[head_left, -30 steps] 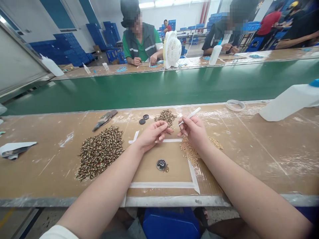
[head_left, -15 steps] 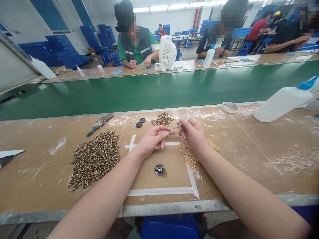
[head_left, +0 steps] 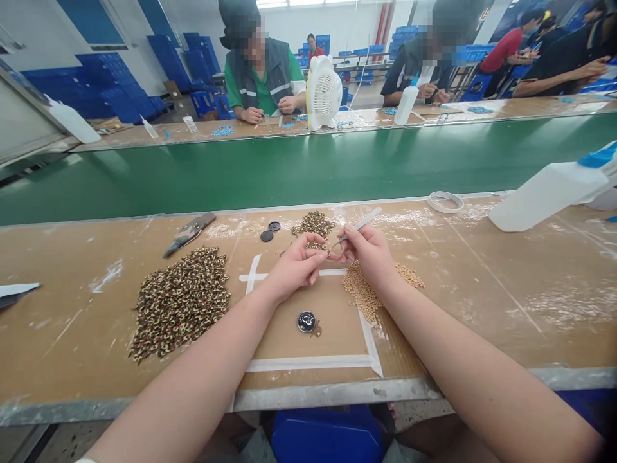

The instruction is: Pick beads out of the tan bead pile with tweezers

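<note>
Left hand (head_left: pixel 294 267) curled, thumb and forefinger pinched on tiny patterned piece (head_left: pixel 315 246) — too small to make out. Right hand (head_left: pixel 369 254) closed round thin white stick (head_left: pixel 359 225), pen-style, tip right at that piece. Fiddly tip work, so my take: wrists planted on table (head_left: pixel 482 289), pinch kept firm, tip moved gently. Tan beads (head_left: pixel 366 296) lay heaped under right wrist, small patterned heap (head_left: pixel 313 225) just behind hands, big patterned pile (head_left: pixel 180 302) off left. Round metal cap (head_left: pixel 306 321) sat inside taped square (head_left: pixel 313 363) — near left forearm.
</note>
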The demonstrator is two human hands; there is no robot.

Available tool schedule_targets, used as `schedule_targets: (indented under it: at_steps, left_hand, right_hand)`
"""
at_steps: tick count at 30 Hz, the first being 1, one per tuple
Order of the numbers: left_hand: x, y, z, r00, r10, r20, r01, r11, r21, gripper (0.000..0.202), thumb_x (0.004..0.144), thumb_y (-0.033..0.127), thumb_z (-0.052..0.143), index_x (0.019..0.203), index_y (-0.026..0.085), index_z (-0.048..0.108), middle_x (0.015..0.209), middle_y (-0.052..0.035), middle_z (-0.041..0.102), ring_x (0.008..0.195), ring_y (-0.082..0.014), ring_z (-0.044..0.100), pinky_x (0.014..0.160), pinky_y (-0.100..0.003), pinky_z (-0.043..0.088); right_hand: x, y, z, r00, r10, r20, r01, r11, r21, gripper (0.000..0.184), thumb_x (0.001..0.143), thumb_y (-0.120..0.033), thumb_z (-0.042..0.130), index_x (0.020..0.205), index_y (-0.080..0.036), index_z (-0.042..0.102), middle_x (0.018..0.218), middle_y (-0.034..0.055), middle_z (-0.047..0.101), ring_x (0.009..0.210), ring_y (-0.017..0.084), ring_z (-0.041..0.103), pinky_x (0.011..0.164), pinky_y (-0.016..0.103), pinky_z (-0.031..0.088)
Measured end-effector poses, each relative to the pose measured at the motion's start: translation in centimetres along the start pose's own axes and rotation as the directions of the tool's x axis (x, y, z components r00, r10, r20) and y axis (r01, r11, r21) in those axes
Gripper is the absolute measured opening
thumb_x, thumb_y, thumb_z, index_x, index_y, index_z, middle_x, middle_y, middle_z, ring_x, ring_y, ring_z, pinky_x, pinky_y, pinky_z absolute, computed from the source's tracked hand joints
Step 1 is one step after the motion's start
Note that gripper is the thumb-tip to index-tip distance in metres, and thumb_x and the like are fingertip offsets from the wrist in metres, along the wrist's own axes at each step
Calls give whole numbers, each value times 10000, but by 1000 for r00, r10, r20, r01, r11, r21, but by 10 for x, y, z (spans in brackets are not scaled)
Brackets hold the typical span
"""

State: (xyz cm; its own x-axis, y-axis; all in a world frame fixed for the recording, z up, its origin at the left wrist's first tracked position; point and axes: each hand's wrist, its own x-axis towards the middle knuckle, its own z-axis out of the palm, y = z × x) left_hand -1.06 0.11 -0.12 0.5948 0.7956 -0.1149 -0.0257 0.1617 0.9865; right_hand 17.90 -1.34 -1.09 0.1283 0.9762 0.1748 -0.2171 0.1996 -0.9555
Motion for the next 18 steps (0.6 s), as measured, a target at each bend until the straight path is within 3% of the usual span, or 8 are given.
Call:
schedule_targets:
  at_steps: [18]
  left_hand:
    - [1,-1,0,1000,-1,-11,1,1000,0,341,929,385,682,1121,243,439,1066,-64,782,419,-14,411,426,-173,232]
  right_hand:
    - [-3,-3,2,1000,-21,10,22,996,-85,348,928,-505,684,793,-184,693,609,-31,564,449,75,488,466,252,462]
